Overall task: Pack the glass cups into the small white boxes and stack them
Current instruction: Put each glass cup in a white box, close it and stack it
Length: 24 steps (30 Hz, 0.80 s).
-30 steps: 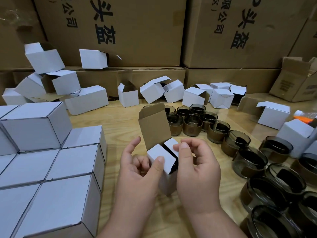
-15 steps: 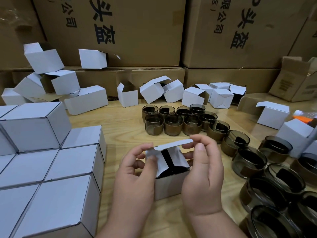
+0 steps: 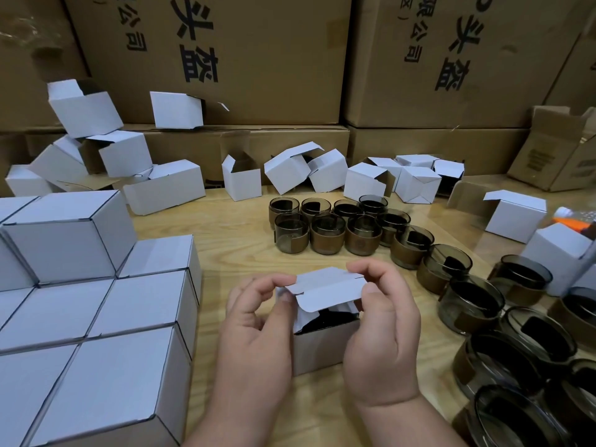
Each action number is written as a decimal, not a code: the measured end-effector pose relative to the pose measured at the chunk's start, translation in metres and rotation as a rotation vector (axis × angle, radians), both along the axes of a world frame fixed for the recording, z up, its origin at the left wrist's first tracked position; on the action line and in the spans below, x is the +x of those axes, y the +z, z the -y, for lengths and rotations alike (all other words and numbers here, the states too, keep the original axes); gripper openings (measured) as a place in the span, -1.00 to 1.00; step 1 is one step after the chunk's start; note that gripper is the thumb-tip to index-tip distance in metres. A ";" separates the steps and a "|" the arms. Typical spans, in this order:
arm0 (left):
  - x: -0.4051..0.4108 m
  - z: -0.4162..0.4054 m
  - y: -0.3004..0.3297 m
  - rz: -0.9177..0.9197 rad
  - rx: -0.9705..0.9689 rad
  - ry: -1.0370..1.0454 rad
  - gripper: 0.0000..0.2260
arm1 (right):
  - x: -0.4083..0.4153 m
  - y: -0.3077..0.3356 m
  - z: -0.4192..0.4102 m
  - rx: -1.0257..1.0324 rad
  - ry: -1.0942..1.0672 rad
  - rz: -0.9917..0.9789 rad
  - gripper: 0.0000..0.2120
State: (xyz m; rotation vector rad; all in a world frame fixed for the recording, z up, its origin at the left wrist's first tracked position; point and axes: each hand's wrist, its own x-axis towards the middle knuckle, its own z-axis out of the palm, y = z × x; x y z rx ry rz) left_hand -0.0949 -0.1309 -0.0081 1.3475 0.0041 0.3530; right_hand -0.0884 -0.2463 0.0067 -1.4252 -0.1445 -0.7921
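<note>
A small white box [image 3: 322, 346] stands on the wooden table between my hands, something dark showing inside through the gap under its lid. My left hand [image 3: 254, 330] pinches the left end of the lid flap [image 3: 329, 287]. My right hand [image 3: 383, 327] pinches the flap's right end. The lid is folded down almost flat over the opening. Several smoky glass cups [image 3: 325, 233] with brown sleeves stand in a cluster behind the box, and more cups [image 3: 471, 304] run down the right side. Closed white boxes [image 3: 106, 321] are stacked at the left.
Several empty open white boxes [image 3: 287, 172] lie scattered along the back of the table. Large brown cartons [image 3: 225, 59] form a wall behind them. More white boxes [image 3: 516, 214] and an orange-capped item [image 3: 571, 221] sit at the right. Bare wood [image 3: 235, 240] shows between the stack and the cups.
The lid flap stood upright a second ago; both hands have folded it down over the box. The box has been lowered and turned a little.
</note>
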 end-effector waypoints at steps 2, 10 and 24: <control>-0.002 0.000 0.002 -0.020 -0.110 -0.065 -0.79 | 0.000 0.000 0.000 -0.005 0.000 -0.005 -0.74; -0.010 0.002 0.010 0.104 -0.079 -0.150 -0.59 | 0.001 0.002 -0.003 -0.055 -0.033 -0.060 -0.79; -0.006 0.003 0.009 0.090 0.022 -0.069 -0.63 | 0.005 0.001 -0.003 -0.080 0.026 -0.197 -0.75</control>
